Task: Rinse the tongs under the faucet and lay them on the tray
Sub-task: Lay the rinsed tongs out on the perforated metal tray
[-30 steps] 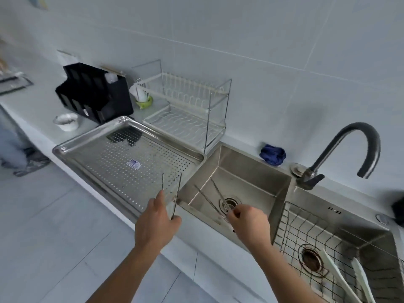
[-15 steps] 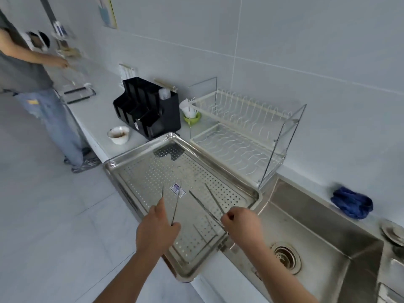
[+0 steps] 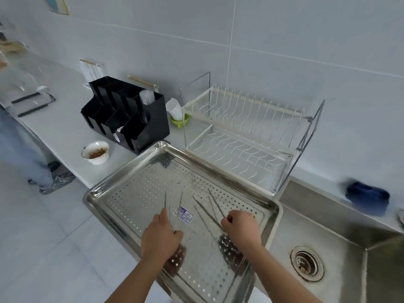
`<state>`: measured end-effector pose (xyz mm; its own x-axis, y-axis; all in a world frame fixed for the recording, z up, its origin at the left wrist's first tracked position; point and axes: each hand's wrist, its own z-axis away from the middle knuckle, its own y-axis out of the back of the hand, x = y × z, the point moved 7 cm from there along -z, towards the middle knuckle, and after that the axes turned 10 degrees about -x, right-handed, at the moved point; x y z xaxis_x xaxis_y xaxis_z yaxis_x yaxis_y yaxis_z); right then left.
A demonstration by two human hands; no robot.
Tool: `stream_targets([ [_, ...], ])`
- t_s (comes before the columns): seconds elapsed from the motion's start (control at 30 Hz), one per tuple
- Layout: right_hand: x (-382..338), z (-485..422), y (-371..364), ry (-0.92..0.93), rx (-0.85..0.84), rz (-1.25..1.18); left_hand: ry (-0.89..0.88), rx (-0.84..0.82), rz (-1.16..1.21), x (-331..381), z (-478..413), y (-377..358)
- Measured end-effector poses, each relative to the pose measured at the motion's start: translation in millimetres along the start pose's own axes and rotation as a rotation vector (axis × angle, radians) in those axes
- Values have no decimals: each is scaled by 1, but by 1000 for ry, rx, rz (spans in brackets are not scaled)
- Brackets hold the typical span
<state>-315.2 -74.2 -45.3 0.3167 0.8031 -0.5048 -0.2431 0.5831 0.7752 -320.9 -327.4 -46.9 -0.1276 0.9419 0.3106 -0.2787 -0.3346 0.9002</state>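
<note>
Left hand (image 3: 160,239) clamped on left tongs (image 3: 180,201), tips toward 12 | right hand (image 3: 240,228) clamped on right tongs (image 3: 207,212), tips toward 11 | both pairs over tray (image 3: 142,193), contact unclear | sink (image 3: 328,226) at tray's 3 o'clock

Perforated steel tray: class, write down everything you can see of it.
The shiny rectangular stainless-steel tray has rounded corners, a raised rim and a floor of small holes, with a white sticker near the middle. It lies flat on the white counter beside the wire dish rack and the steel sink. The left hand and right hand each hold thin metal tongs over it; contact is unclear.
</note>
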Motion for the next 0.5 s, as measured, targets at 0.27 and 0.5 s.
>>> stream_targets([
  [0.27, 0, 5, -41, -261, 37, -34, -161, -112, -161, -21, -40, -12],
  [0.5, -4, 11, -58, -302, -1, -49, -216, -147, -157, -28, -50, -10],
])
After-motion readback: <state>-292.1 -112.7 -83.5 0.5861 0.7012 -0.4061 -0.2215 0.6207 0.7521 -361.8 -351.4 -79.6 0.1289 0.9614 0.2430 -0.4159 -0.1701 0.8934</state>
